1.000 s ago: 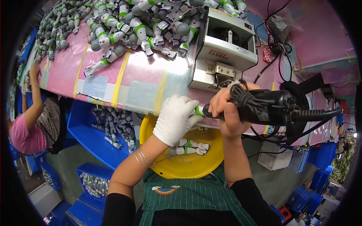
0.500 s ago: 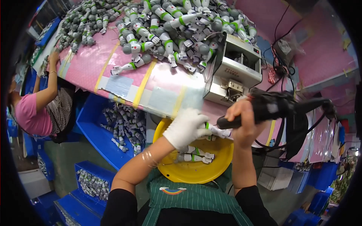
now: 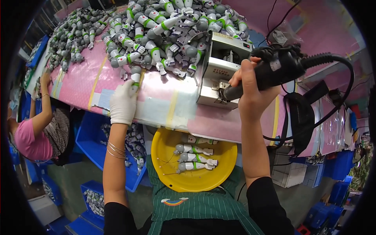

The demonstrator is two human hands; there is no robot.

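My left hand [image 3: 123,102], in a white glove, is closed on a white, grey and green toy arm [image 3: 135,75] at the front of the big heap of toy arms [image 3: 156,35]. My right hand [image 3: 252,90], bare, grips a black electric screwdriver [image 3: 280,68] with a thick cord. Its tip points down at the small metal front part of the grey screw feeder [image 3: 220,64]; whether they touch I cannot tell. In my lap a yellow basin [image 3: 157,156] holds several toy arms [image 3: 196,157] lying side by side, some with thin wires.
A pink-covered table [image 3: 188,125] with yellow tape strips stretches ahead. Below its left edge stands a blue bin [image 3: 90,137] of toy arms. A person [image 3: 35,133] in pink works at far left. Black cables and a black pouch [image 3: 299,117] are at right.
My left hand has left the basin and moved up and left to the heap, taking hold of a toy arm. My right hand has raised the screwdriver from the basin to the feeder.
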